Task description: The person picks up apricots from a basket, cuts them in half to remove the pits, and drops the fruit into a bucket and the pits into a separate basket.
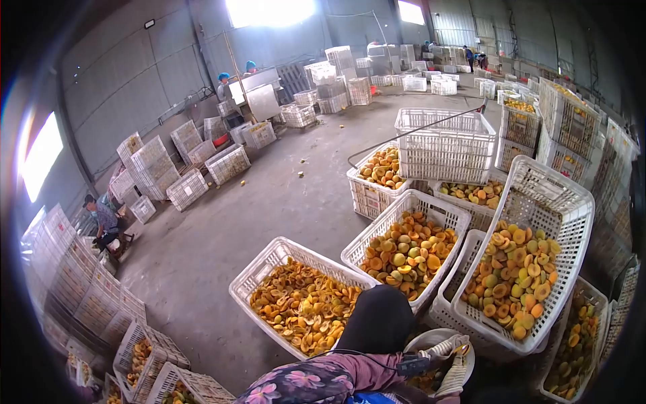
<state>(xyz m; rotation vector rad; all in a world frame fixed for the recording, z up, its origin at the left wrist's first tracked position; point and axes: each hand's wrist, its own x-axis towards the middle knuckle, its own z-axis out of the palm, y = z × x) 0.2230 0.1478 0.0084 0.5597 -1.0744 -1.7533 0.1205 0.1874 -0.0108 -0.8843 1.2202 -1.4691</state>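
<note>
My left hand (pixel 441 349), in a pale glove with a dark device at its wrist, is over a white bucket (pixel 469 362) at the bottom right. Just beside it, my right hand (pixel 455 374), also gloved, points upward. The fingers of both look closed around a small orange-yellow thing (pixel 461 350), too small to name. Fruit lies inside the bucket, partly hidden by the hands. A white crate (pixel 242 291) of flattened orange fruit pieces stands left of my dark-clad knee. Behind the knee is a crate (pixel 351 254) of halved fruit.
At the right, a tilted crate (pixel 582 222) of fruit rests on another crate. Stacked crates (pixel 447 151) stand behind. More crates (pixel 165 384) are at the lower left. A seated person (pixel 106 219) works at the left; other people are far back. Concrete floor (pixel 222 236) lies between.
</note>
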